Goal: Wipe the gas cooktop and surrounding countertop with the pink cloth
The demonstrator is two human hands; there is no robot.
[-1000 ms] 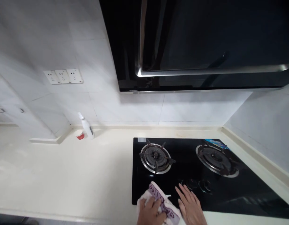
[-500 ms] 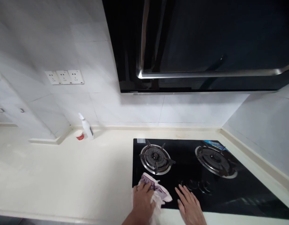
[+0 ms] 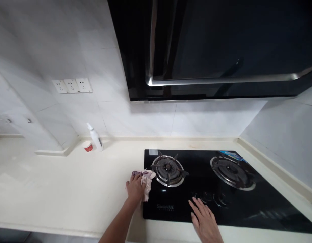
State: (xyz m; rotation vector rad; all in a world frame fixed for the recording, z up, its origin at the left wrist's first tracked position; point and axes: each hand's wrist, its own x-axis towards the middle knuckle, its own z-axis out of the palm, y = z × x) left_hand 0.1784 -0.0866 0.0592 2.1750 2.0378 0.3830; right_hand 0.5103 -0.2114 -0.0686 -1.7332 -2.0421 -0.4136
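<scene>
My left hand (image 3: 135, 187) is closed over a crumpled white cloth (image 3: 147, 185) with purple print. The cloth lies across the left edge of the black glass gas stove (image 3: 181, 211), partly on the cream countertop (image 3: 100, 189). Just right of the cloth is the left burner (image 3: 168, 170). My right hand (image 3: 203, 217) rests flat near the stove's front edge, fingers stretched out and slightly apart, holding nothing. Its fingertips are close to the dark control knobs (image 3: 219, 199).
A white spray bottle (image 3: 96, 139) and a small red-and-white tub (image 3: 87, 146) stand by the back wall. The right burner (image 3: 232, 172) sits farther right. A black range hood (image 3: 209, 50) overhangs the stove. Wall sockets (image 3: 72, 86) are at upper left.
My left hand has moved the cloth left and away from me, from the stove's front left corner to its left edge. My right hand has hardly moved.
</scene>
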